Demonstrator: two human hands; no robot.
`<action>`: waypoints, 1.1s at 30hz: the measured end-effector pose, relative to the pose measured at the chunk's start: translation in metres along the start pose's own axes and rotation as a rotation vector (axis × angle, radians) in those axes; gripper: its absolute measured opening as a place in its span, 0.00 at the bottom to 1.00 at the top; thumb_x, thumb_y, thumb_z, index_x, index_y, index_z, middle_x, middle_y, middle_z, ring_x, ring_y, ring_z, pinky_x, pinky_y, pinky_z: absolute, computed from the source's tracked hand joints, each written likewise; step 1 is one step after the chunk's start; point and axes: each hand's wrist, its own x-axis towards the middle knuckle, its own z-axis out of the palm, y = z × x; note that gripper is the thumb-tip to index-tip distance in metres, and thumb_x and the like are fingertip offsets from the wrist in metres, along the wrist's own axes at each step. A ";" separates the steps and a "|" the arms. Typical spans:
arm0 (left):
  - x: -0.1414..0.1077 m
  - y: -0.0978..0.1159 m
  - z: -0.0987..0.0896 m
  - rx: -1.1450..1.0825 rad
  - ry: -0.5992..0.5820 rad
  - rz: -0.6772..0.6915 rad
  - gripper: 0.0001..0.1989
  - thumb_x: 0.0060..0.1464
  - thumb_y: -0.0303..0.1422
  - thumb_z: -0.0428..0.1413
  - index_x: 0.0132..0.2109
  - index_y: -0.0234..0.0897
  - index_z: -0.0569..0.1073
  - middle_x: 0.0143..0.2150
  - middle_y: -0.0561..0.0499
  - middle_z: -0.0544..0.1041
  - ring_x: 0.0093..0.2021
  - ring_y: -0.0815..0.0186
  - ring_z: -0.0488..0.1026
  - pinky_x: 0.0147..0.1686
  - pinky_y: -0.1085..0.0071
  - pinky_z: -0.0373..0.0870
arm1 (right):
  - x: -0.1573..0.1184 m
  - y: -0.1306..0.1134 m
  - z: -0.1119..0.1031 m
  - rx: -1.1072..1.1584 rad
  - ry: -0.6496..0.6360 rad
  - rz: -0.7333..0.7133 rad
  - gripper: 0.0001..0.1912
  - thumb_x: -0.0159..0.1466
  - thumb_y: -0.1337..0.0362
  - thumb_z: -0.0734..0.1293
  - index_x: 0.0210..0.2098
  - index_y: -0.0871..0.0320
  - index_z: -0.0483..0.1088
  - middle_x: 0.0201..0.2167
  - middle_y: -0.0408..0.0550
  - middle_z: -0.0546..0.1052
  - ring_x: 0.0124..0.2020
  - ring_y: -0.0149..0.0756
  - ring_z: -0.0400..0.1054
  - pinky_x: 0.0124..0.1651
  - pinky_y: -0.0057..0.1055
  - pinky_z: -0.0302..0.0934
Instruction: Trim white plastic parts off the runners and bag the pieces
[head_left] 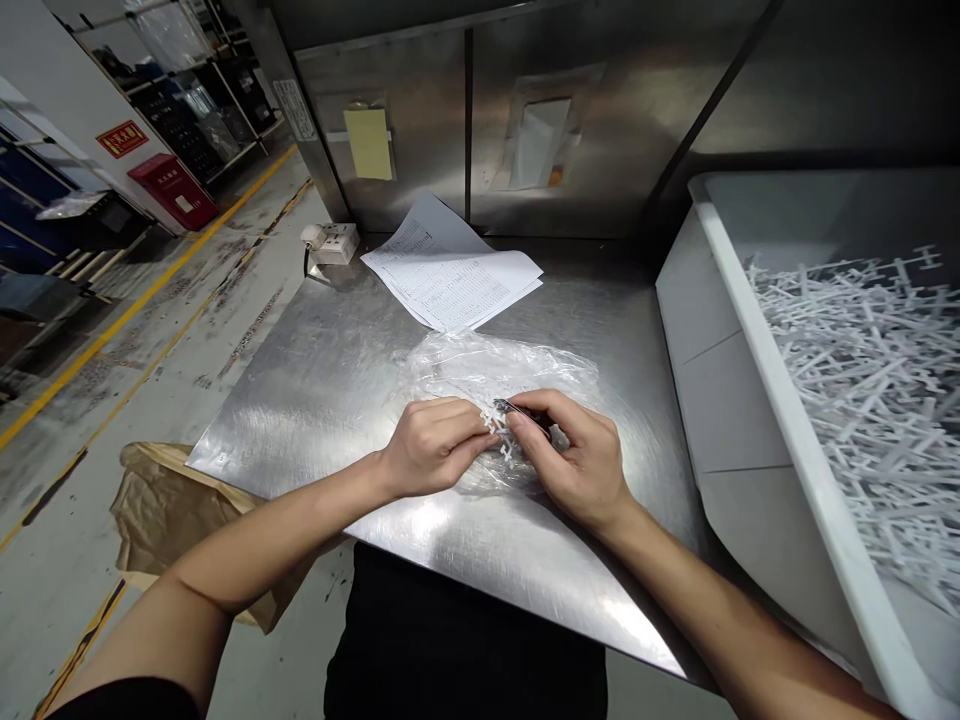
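Above the middle of the metal table, my left hand (439, 445) is closed on a branching white plastic piece (504, 432) that looks like a moulded sprue. My right hand (574, 450) is wrapped round a small dark hand tool (536, 412). Its metal tip touches or nearly touches the white piece; the fingers hide most of it, so its exact kind does not show. Beneath both hands lies a crumpled clear plastic bag (517, 365). How many pieces the left fingers hold cannot be seen.
A large grey bin (750, 290) at the right holds a heap of white plastic sprues (862, 370). Printed sheets (457, 275) and a power socket block (334, 243) sit at the table's back. A brown paper bag (172, 510) hangs or stands by the left edge.
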 end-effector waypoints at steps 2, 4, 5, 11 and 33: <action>0.000 0.000 0.001 0.000 0.007 -0.011 0.13 0.74 0.32 0.56 0.36 0.36 0.75 0.29 0.50 0.78 0.30 0.67 0.74 0.34 0.69 0.72 | 0.000 0.001 0.001 0.036 -0.009 0.055 0.06 0.74 0.61 0.68 0.43 0.54 0.78 0.34 0.45 0.82 0.31 0.36 0.74 0.35 0.34 0.66; 0.000 0.001 0.002 0.000 0.020 -0.019 0.13 0.74 0.32 0.57 0.36 0.36 0.76 0.28 0.51 0.77 0.29 0.68 0.73 0.33 0.69 0.71 | 0.001 0.002 0.002 0.089 -0.012 0.128 0.07 0.74 0.60 0.69 0.42 0.54 0.78 0.33 0.44 0.82 0.31 0.35 0.73 0.35 0.33 0.65; 0.000 0.001 0.002 -0.001 0.028 -0.022 0.13 0.74 0.32 0.57 0.37 0.35 0.76 0.28 0.51 0.77 0.29 0.68 0.74 0.33 0.70 0.71 | 0.001 0.003 0.003 0.114 -0.014 0.170 0.08 0.73 0.59 0.69 0.41 0.55 0.79 0.32 0.43 0.81 0.30 0.35 0.72 0.33 0.33 0.64; -0.001 0.000 0.005 0.019 0.042 -0.052 0.11 0.73 0.32 0.57 0.40 0.35 0.79 0.30 0.50 0.81 0.30 0.68 0.76 0.33 0.70 0.73 | 0.004 0.004 0.005 0.138 -0.028 0.330 0.11 0.71 0.58 0.69 0.35 0.56 0.78 0.27 0.43 0.78 0.27 0.34 0.67 0.30 0.31 0.58; -0.003 -0.002 0.003 0.081 0.011 -0.005 0.12 0.73 0.30 0.54 0.38 0.35 0.77 0.30 0.50 0.78 0.30 0.67 0.74 0.33 0.69 0.71 | -0.001 -0.011 0.002 0.061 -0.048 0.049 0.05 0.74 0.62 0.69 0.43 0.53 0.77 0.34 0.44 0.82 0.30 0.36 0.73 0.34 0.34 0.66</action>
